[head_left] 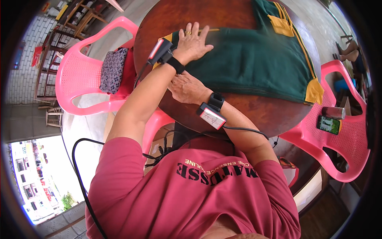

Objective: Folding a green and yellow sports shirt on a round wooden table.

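Note:
A dark green garment with yellow trim (246, 59) lies spread over the round brown table; its exact kind is hard to tell. My left hand (193, 43) rests flat on its far left part, fingers spread, with a ring on one finger. Crossing below the left wrist, my right hand (188, 87) is at the garment's near left edge. Its fingertips are hidden behind the left wrist, so I cannot see whether they grip cloth. Yellow end bands show at the garment's left and at its lower right corner. Each wrist wears a strapped device with a cable.
The round wooden table (254, 113) stands before me. A pink plastic chair (79, 75) at the left bears folded patterned cloth (113, 71). Another pink chair (346, 139) at the right holds a phone (328, 125) and a reddish cup (333, 112). A black cable (74, 159) loops beside my left arm.

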{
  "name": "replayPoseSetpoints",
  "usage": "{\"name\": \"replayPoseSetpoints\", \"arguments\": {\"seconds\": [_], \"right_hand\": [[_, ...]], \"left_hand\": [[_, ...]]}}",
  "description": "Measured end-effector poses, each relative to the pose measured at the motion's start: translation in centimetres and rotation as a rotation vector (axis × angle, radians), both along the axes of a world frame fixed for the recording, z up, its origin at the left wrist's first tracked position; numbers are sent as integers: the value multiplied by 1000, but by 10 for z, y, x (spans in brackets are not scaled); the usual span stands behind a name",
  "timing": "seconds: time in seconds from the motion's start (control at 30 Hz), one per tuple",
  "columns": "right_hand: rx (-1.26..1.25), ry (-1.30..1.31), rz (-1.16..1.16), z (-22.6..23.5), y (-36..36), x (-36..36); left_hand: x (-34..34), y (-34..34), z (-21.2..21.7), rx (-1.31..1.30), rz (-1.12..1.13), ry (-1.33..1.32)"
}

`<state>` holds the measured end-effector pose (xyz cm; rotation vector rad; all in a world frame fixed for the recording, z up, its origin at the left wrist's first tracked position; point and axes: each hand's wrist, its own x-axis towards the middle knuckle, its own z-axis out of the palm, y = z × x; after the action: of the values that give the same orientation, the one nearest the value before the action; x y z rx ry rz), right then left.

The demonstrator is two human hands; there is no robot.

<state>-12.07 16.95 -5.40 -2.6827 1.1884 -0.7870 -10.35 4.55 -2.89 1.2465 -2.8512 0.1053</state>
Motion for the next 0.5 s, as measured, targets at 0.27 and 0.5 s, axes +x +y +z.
{"name": "replayPoseSetpoints", "arguments": {"seconds": [0.27,0.5], "right_hand": [[-304,-337,11,-44,-6,12],[-321,-283,-3,-28,5,14]], "left_hand": [[-27,28,-17,61,-52,59],[-27,25,-21,105,-73,134]]}}
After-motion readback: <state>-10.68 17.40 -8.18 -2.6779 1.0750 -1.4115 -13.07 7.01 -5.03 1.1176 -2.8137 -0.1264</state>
